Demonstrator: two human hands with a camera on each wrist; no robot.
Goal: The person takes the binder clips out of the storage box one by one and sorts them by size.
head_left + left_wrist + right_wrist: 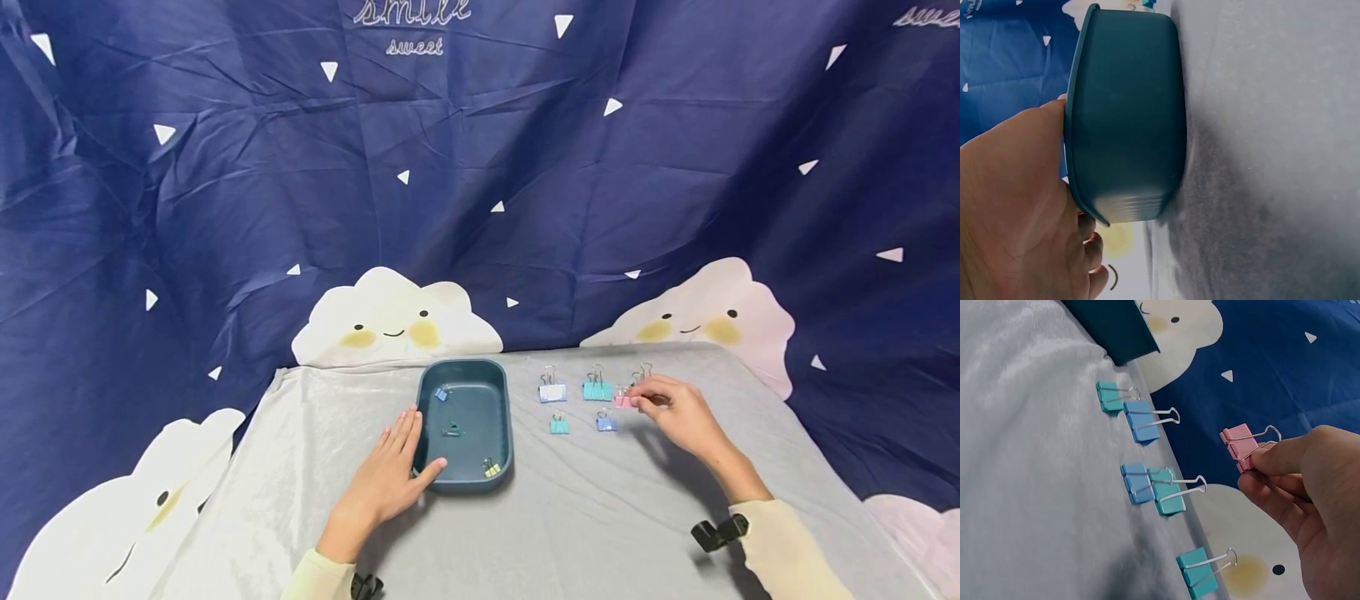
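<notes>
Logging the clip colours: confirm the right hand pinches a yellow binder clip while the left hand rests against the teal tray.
Not quite. The binder clip pinched by the right hand is pink, not yellow, as the right wrist view shows. The left hand does rest against the teal tray.

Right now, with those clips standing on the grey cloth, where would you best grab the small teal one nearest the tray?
By its wire handles. The small teal clip rests on its body with the wire loops raised, so pinching them from above suits best, as the right hand pinches the pink clip.
</notes>
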